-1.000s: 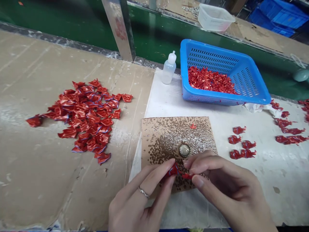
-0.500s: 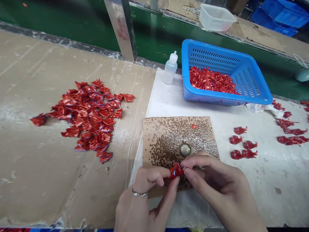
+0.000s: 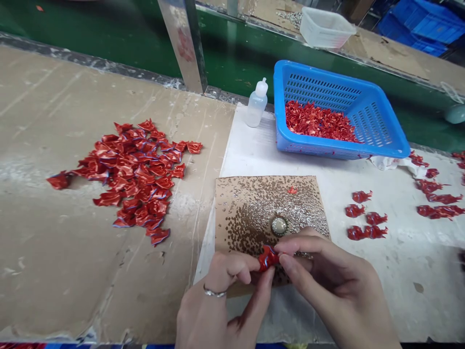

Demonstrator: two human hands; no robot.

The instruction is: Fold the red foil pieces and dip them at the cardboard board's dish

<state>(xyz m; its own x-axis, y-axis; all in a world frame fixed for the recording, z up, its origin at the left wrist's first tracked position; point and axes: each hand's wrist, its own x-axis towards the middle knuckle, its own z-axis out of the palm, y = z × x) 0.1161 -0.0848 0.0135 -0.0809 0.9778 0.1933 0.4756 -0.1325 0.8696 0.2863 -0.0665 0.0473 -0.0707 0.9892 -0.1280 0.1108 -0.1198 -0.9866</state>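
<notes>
**Red foil piece [image 3: 268, 258] pinched between both hands**

We find the left hand [image 3: 214, 305] and right hand [image 3: 334, 276] closed on it at the fingertips, a firm, centred hold. Just beyond the fingers lies a round metal cap [image 3: 279, 226] on a speckled cardboard square [image 3: 236, 203]; farther out, a blue plastic basket [image 3: 278, 102] holds more red pieces [image 3: 319, 122].

place: small-parts handwork workshop; evidence: cardboard-lined surface [image 3: 90, 97]; perforated blue plastic basket [image 3: 290, 145]; folded red foil pieces [image 3: 319, 121]; dropper bottle [image 3: 256, 105]; stacked blue crates [image 3: 417, 26]

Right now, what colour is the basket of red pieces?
Basket: blue, slotted walls; best in the head view.
</notes>
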